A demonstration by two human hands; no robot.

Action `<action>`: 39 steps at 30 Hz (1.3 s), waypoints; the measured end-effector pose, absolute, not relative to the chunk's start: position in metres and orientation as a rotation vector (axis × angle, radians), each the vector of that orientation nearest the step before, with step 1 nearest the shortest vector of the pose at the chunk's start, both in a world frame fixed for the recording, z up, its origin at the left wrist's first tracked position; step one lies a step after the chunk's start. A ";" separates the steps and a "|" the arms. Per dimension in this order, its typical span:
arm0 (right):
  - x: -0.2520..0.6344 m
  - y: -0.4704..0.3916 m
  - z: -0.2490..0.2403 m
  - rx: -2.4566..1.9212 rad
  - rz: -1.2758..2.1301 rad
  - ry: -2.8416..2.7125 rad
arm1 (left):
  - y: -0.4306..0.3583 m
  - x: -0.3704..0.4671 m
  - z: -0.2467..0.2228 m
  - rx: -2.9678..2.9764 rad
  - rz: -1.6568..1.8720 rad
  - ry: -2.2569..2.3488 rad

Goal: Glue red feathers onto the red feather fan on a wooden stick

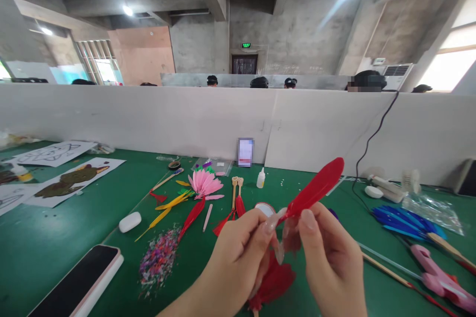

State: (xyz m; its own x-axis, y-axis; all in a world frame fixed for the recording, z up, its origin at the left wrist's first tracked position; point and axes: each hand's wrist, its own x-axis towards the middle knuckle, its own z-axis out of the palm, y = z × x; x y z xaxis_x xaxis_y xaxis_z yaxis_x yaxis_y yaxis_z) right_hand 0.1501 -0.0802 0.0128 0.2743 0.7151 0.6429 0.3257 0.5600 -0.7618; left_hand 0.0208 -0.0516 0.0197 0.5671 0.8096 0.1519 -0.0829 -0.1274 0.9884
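A single red feather [317, 185] slants up to the right between my two hands. My left hand [238, 255] pinches it at the quill end with thumb and forefinger. Closed on its lower part is my right hand [330, 260], the thumb pressing near the base. Under the hands shows a bunch of red feathers [277, 280] with a light stick at its bottom edge; whether my left fingers also touch it is hidden. Behind the left hand, a round white-centred piece [265, 208] is partly covered.
Pink feathers [205, 184], yellow feathers [173, 203], a glue bottle [261, 178] and a heap of coloured shreds [159, 260] lie on the green table. A phone [80, 282] is at the left front. Blue feathers [405, 223] and a pink glue gun [442, 277] sit right.
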 end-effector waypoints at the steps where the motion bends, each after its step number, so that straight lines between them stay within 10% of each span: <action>1: 0.150 -0.080 0.013 -0.991 0.352 -1.328 | -0.051 0.021 0.019 1.529 0.874 0.649; 18: 0.146 -0.075 0.005 -1.152 0.126 -1.292 | -0.053 0.021 0.017 2.018 0.848 0.770; 27: 0.146 -0.078 0.007 -1.108 0.227 -1.273 | -0.054 0.014 0.012 2.325 1.469 0.822; 39: 0.151 -0.085 0.013 -1.131 0.249 -1.507 | -0.054 0.009 0.028 2.443 1.075 0.700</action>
